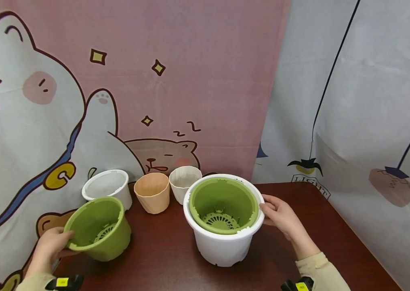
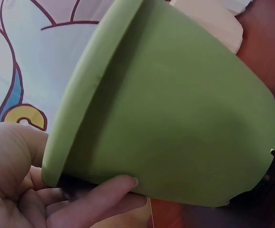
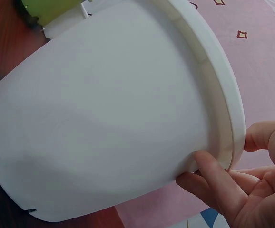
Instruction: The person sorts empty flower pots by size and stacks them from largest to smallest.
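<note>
On the left of the head view, my left hand (image 1: pixel 50 246) grips the rim of a green flower pot (image 1: pixel 121 234), which leans with its mouth toward me. Its smooth outer wall fills much of the left wrist view, with the fingers (image 2: pixel 104 199) under the rim. Right of centre stands a larger white flower pot (image 1: pixel 223 248). A second green pot (image 1: pixel 223 198) sits inside it, slotted base showing. My right hand (image 1: pixel 281 214) pinches the white pot's rim at its right side, thumb on the rim and fingers (image 3: pixel 218 180) beneath, against the outer wall.
Behind, along the wall cloth, stand another white pot (image 1: pixel 108 184), a small peach pot (image 1: pixel 152 193) and a small off-white ribbed pot (image 1: pixel 184 182). The dark red-brown table (image 1: pixel 161 250) ends at a slanted right edge. A printed cloth (image 1: pixel 208 81) hangs close behind the pots.
</note>
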Available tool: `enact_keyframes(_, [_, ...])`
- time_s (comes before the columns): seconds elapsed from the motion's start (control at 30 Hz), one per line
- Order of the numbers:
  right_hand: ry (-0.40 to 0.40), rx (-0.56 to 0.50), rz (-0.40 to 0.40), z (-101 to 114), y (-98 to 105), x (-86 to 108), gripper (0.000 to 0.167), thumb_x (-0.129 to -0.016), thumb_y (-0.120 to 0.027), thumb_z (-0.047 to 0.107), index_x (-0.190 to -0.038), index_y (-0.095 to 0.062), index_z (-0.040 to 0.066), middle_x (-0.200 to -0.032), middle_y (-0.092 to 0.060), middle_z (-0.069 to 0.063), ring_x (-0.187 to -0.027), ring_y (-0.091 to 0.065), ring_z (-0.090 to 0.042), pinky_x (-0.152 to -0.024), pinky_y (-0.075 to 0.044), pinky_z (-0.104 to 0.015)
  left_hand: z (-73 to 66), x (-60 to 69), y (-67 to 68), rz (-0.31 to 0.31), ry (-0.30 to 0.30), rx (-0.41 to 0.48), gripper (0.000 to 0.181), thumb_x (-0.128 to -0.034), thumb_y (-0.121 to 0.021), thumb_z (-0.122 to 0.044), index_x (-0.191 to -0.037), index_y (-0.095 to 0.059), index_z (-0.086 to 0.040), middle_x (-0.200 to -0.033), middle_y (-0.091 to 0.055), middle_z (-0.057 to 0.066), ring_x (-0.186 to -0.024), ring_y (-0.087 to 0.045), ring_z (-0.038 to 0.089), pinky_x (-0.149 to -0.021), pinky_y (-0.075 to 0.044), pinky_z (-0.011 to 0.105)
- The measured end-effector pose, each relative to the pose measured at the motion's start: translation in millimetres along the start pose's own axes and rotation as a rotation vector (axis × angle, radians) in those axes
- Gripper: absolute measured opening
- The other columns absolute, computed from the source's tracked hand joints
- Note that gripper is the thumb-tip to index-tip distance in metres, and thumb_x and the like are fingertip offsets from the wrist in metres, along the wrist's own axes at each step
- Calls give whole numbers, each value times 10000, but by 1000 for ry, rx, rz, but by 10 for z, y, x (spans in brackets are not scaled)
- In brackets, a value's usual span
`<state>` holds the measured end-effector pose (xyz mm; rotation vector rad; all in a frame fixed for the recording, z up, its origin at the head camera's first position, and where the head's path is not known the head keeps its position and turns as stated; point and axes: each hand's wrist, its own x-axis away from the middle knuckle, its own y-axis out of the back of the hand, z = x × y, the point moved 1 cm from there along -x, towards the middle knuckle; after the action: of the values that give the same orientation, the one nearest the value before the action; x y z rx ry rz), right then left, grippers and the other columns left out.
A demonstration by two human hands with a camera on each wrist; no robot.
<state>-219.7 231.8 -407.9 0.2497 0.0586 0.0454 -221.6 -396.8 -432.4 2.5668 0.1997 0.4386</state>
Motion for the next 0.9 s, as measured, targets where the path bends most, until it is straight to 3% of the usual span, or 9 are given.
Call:
enact_keyframes(0.43, [-4,6,-4,-16,-5,-3,515,-1010,-556,120,-1433,-380,-115,-1325,-534,-334,-1024,-669,-322,-769,-585,-402,-275,123,-139,18,-81,31,481,-916,-477,-48,-1249,-368,280,-895,-606,250,-688,-672,243,-636,-598,417])
enact_keyframes(0.9, [-6,25,-14,4,-3,12,514,-1008,-559,122,-1432,-386,-112,-1322,-538,-332,-1021,-669,-323,-769,-585,-406,-563,249,-233,12,-150,0,479,-939,-502,-68,-1287,-398,245,-852,-656,126,-680,-679,208,-604,-595,369])
